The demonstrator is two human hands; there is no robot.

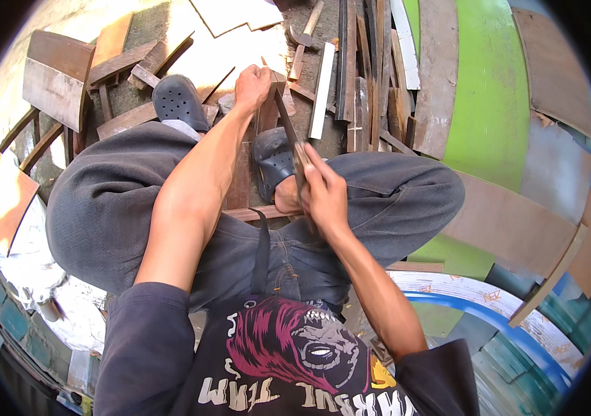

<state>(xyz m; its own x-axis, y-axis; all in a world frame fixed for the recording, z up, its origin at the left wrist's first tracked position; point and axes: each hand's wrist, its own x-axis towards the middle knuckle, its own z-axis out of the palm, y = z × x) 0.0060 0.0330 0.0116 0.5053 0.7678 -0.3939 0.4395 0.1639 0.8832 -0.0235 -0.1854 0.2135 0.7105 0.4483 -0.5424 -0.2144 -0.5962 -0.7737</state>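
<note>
My right hand [324,193] is wrapped round the handle of a handsaw, in front of my lap. Its dark, narrow blade [287,118] slants up and away to the left, its far end close to my left hand. With fingers closed, my left hand [252,88] grips a piece of brown wood [269,111] beyond my feet; the fingers partly hide it. The blade lies along the right side of this wood; I cannot tell whether it cuts in. My foot in a dark clog [272,161] is just left of the saw, beside a reddish-brown board [241,177].
A hammer [302,37] lies on the ground ahead, near a white strip [321,90]. Long wooden strips [365,76] are stacked right of it. Scrap boards [56,80] lie at far left. Large green sheets [487,90] and brown panels [510,218] spread along the right.
</note>
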